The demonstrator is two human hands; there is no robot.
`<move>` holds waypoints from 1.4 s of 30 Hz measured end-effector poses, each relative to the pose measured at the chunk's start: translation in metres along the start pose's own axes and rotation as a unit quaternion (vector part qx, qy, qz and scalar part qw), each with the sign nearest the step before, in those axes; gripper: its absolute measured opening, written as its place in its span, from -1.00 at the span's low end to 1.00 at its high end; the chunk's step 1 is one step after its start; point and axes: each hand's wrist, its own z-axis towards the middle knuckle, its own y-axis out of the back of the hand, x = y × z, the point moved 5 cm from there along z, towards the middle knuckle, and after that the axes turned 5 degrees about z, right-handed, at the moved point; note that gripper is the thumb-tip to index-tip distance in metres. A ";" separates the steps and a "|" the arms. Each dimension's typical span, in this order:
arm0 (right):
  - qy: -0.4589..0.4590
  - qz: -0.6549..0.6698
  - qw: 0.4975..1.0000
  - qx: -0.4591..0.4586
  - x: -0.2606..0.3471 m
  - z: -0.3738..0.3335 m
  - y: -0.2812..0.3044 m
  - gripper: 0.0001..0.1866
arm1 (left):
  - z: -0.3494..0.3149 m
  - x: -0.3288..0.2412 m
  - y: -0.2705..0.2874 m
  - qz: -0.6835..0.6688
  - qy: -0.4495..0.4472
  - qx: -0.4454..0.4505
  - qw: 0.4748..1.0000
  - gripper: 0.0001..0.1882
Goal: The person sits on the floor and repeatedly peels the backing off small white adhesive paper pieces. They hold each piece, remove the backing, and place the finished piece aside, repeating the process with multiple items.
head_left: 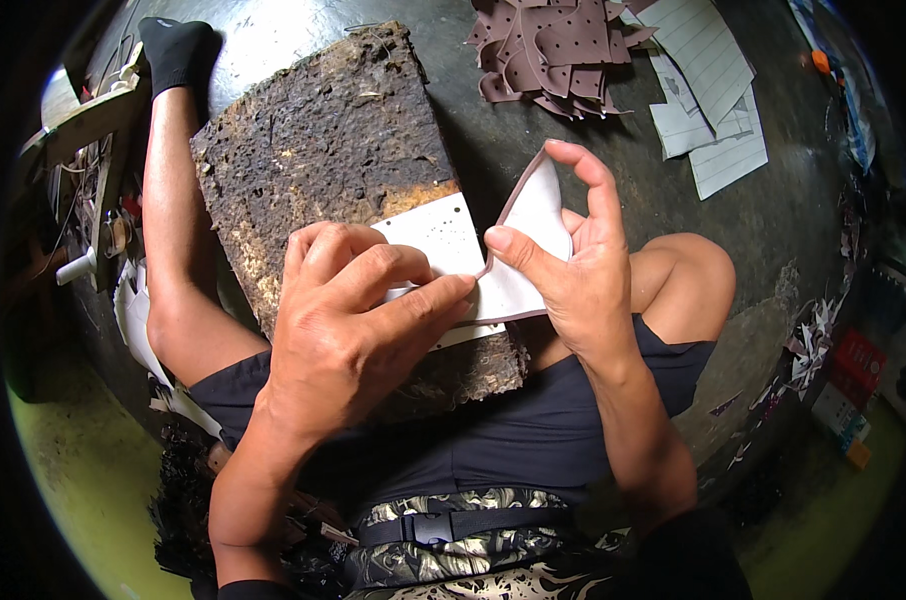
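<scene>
A white sheet with punched holes (pixel 435 232) lies on a rough, dark worn block (pixel 318 130) across my lap. Over its right side is a piece of mauve sheet material with a white backing (pixel 518 290), its right part bent upward. My right hand (pixel 583 250) grips this raised part, thumb on the white face and a fingertip at the top corner. My left hand (pixel 358 300) has its fingers curled, with thumb and fingertips pressed together on the piece near the bend. The left palm hides part of both the sheet and the piece.
A pile of cut mauve pieces with holes (pixel 558 55) lies on the dark floor beyond the block. Lined paper sheets (pixel 713 70) are to its right. Shredded scraps (pixel 813 345) line the right side. A wooden frame (pixel 98 120) stands at left, beside my outstretched leg.
</scene>
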 end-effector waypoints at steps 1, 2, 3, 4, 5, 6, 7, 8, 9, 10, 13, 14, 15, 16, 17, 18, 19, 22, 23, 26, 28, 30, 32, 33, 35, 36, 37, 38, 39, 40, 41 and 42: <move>0.001 -0.003 1.000 0.002 0.000 0.001 0.000 -0.04 | 0.000 0.001 0.001 -0.002 -0.002 0.002 1.000 -0.62; 0.002 -0.006 1.000 0.004 0.000 0.001 0.001 -0.05 | 0.000 0.002 0.002 -0.001 -0.005 0.003 1.000 -0.61; 0.002 -0.008 1.000 0.006 0.000 0.002 0.001 -0.05 | 0.001 0.002 0.002 -0.001 -0.007 0.005 1.000 -0.61; 0.001 -0.010 1.000 0.007 0.000 0.002 0.001 -0.06 | 0.001 0.003 0.003 0.001 -0.011 0.005 1.000 -0.61; 0.000 -0.010 1.000 0.008 -0.001 0.002 0.001 -0.06 | 0.002 0.003 0.003 0.003 -0.015 0.005 1.000 -0.61; -0.001 -0.011 1.000 0.010 -0.001 0.002 0.002 -0.06 | 0.002 0.003 0.003 0.006 -0.020 0.007 1.000 -0.62; 0.001 -0.014 1.000 0.011 -0.001 0.002 0.002 -0.07 | 0.003 0.003 0.003 0.009 -0.025 0.009 1.000 -0.62; 0.003 -0.017 1.000 0.012 -0.002 0.003 0.002 -0.07 | 0.003 0.002 0.003 0.012 -0.030 0.011 0.999 -0.62; 0.005 -0.020 1.000 0.012 -0.002 0.003 0.002 -0.07 | 0.003 0.002 0.003 0.011 -0.028 0.008 1.000 -0.63; 0.006 -0.018 1.000 0.012 -0.002 0.004 0.002 -0.09 | 0.003 0.001 0.003 0.009 -0.027 0.006 1.000 -0.63; 0.010 -0.019 1.000 0.012 -0.004 0.006 0.004 -0.11 | 0.004 0.000 0.001 0.006 -0.028 0.003 1.000 -0.63; 0.012 -0.023 1.000 0.014 -0.005 0.008 0.005 -0.11 | 0.004 0.000 0.001 0.005 -0.029 0.003 1.000 -0.63; 0.010 -0.026 1.000 0.012 -0.006 0.009 0.007 -0.11 | 0.004 0.000 0.001 0.003 -0.028 0.003 1.000 -0.63; 0.013 -0.033 0.999 0.017 -0.006 0.009 0.008 -0.12 | 0.004 0.001 0.001 0.002 -0.026 0.003 1.000 -0.63; 0.013 -0.040 0.999 0.017 -0.006 0.010 0.009 -0.12 | 0.004 0.001 0.000 0.000 -0.024 0.004 1.000 -0.63; 0.010 -0.046 0.999 0.015 -0.007 0.010 0.009 -0.12 | 0.003 0.002 0.000 -0.003 -0.023 0.003 1.000 -0.63; 0.013 -0.043 0.999 0.021 -0.007 0.011 0.009 -0.13 | 0.003 0.002 0.001 -0.006 -0.022 0.002 1.000 -0.63; 0.013 -0.040 0.999 0.026 -0.008 0.011 0.010 -0.14 | 0.003 0.003 0.000 -0.009 -0.019 0.001 1.000 -0.63; 0.013 -0.043 0.999 0.026 -0.008 0.011 0.010 -0.14 | 0.003 0.003 0.000 -0.009 -0.018 0.001 1.000 -0.63; 0.011 -0.052 0.998 0.027 -0.009 0.012 0.011 -0.15 | 0.003 0.003 0.000 -0.011 -0.015 0.000 1.000 -0.63; 0.011 -0.054 0.998 0.027 -0.010 0.013 0.012 -0.15 | 0.003 0.003 0.000 -0.001 -0.013 0.009 1.000 -0.53; 0.009 -0.052 0.998 0.026 -0.012 0.015 0.014 -0.15 | 0.003 0.003 0.000 0.003 -0.013 0.012 1.000 -0.49; 0.015 -0.056 0.998 0.026 -0.014 0.017 0.015 -0.15 | 0.003 0.003 0.000 0.002 -0.016 0.010 1.000 -0.50; 0.014 -0.055 0.998 0.024 -0.015 0.017 0.016 -0.15 | 0.004 0.004 0.000 0.001 -0.015 0.010 1.000 -0.50; 0.011 -0.059 0.998 0.026 -0.016 0.018 0.019 -0.16 | 0.004 0.004 0.000 -0.001 -0.017 0.009 1.000 -0.51; 0.006 -0.059 0.998 0.023 -0.018 0.018 0.020 -0.16 | 0.005 0.004 0.000 -0.002 -0.019 0.009 1.000 -0.51; 0.007 -0.065 0.998 0.025 -0.018 0.018 0.021 -0.16 | 0.005 0.004 0.000 -0.004 -0.020 0.009 1.000 -0.52; 0.006 -0.069 0.997 0.023 -0.019 0.018 0.021 -0.16 | 0.005 0.005 0.000 -0.005 -0.021 0.008 1.000 -0.52; 0.004 -0.073 0.997 0.022 -0.019 0.019 0.022 -0.16 | 0.006 0.005 0.000 -0.007 -0.021 0.009 1.000 -0.52; 0.005 -0.074 0.997 0.021 -0.019 0.019 0.023 -0.16 | 0.006 0.005 0.000 -0.008 -0.020 0.010 1.000 -0.52; 0.006 -0.074 0.997 0.020 -0.019 0.020 0.023 -0.16 | 0.006 0.005 0.000 -0.009 -0.020 0.010 1.000 -0.52; 0.004 -0.073 0.997 0.015 -0.020 0.020 0.024 -0.16 | 0.006 0.005 0.000 -0.010 -0.020 0.010 1.000 -0.52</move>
